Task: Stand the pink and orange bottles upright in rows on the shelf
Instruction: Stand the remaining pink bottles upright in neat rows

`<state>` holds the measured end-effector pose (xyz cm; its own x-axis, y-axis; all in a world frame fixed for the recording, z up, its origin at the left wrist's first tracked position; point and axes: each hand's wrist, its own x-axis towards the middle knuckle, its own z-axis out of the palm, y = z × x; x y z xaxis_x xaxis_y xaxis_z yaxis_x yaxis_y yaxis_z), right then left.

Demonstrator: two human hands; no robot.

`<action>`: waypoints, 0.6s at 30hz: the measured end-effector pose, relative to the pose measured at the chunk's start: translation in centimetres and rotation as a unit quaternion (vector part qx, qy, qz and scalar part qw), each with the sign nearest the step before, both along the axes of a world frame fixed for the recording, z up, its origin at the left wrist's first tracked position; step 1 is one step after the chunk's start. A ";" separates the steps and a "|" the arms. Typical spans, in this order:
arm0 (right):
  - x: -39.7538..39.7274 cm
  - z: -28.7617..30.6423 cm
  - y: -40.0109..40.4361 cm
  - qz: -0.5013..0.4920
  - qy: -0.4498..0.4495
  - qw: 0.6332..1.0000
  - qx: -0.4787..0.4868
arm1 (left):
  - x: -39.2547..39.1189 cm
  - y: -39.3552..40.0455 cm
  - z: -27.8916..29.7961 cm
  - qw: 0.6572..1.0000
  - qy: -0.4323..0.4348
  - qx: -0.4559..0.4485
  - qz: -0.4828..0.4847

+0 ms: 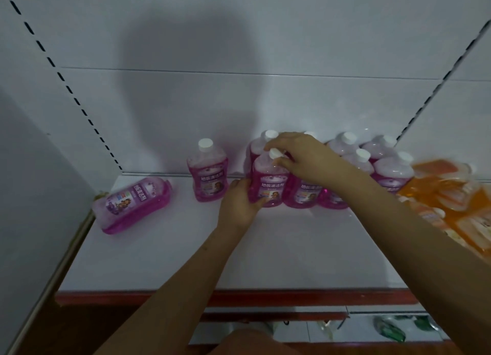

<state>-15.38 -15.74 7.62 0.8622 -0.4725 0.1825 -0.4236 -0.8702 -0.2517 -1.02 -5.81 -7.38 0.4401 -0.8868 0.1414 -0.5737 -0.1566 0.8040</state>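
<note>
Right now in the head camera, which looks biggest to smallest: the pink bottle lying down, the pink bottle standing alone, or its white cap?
1. Lying pink bottle, though it is nearer the camera.
2. Lone standing pink bottle.
3. Its white cap, clearly smallest.

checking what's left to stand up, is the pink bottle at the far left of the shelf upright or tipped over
Tipped over. The pink bottle at the far left lies on its side on the shelf, label facing up, while the lone pink bottle beside it stands with its white cap on top.
</note>
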 end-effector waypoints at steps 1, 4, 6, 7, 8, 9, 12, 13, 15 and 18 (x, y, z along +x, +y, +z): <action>0.1 0.1 0.1 0.001 0.007 1.000 0.003 | 0.1 0.1 0.1 1.000 0.004 0.000 -0.007; 0.5 0.4 0.4 0.007 0.016 1.000 -0.003 | 0.1 1.2 1.0 0.999 0.012 -0.026 -0.030; 1.2 0.7 0.5 0.017 -0.011 1.000 -0.016 | 0.6 2.5 1.5 0.999 0.022 -0.037 -0.002; 1.7 0.9 0.6 0.020 -0.028 0.999 -0.019 | 1.0 3.4 1.7 0.998 0.031 -0.034 0.030; 2.3 1.2 0.7 0.022 -0.045 0.999 -0.019 | 1.5 4.3 1.7 0.997 0.034 -0.029 0.069; 3.1 1.4 0.9 0.026 -0.062 0.998 -0.015 | 2.1 5.2 1.6 0.993 0.031 -0.033 0.106; 5.8 1.7 1.4 0.053 -0.091 0.994 0.007 | 3.8 7.2 1.4 0.980 0.029 -0.055 0.191; 6.9 1.8 1.6 0.060 -0.081 0.995 0.016 | 4.4 7.3 1.2 0.976 0.033 -0.056 0.208; 9.0 1.8 2.1 0.074 -0.043 0.996 0.029 | 5.5 6.9 0.8 0.974 0.049 -0.036 0.218; 11.3 1.4 2.4 0.091 0.009 0.995 0.033 | 6.7 5.9 0.5 0.982 0.053 -0.006 0.179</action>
<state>-4.04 -13.35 9.04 0.9373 -0.3191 0.1405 -0.2655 -0.9145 -0.3054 5.71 0.12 -6.88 0.7369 -0.6705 0.0864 -0.3958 -0.3243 0.8592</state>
